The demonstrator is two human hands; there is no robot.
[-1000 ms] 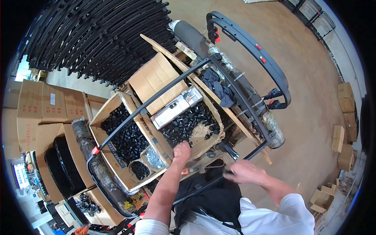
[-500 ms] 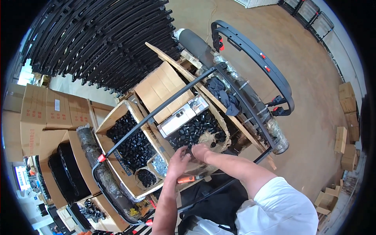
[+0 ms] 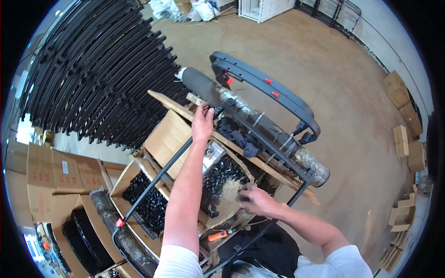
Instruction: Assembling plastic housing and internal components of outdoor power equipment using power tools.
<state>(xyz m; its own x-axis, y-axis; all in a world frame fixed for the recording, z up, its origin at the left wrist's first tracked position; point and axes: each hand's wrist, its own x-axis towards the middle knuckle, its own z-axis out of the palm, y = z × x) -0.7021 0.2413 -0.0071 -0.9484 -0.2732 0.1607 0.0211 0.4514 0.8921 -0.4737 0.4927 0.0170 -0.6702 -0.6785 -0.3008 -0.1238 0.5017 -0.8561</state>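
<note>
A black tubular metal frame (image 3: 170, 167) lies across the cartons, with a curved dark grey piece (image 3: 264, 76) bearing red parts standing up beyond it. My left hand (image 3: 202, 124) reaches far forward and closes on the frame's bar close to its upper corner. Over the near right edge of a carton of black plastic caps (image 3: 221, 175), my right hand (image 3: 257, 201) has its fingers curled together. Something dark shows at those fingertips, too small and blurred to name. A silver metal box (image 3: 212, 154) sits in that carton, partly behind my left forearm.
Another carton of black caps (image 3: 146, 199) stands to the left. An orange-handled tool (image 3: 218, 236) lies near me. Wrapped rolls (image 3: 278, 134) run along the right, beside a wooden board (image 3: 273, 172) and dark cloth (image 3: 238, 136). Stacked black bars (image 3: 92, 74) rise at the far left.
My left hand has left the caps carton and moved far forward to the frame's upper corner. My right hand has pulled back to the carton's right edge. The view has shifted.
</note>
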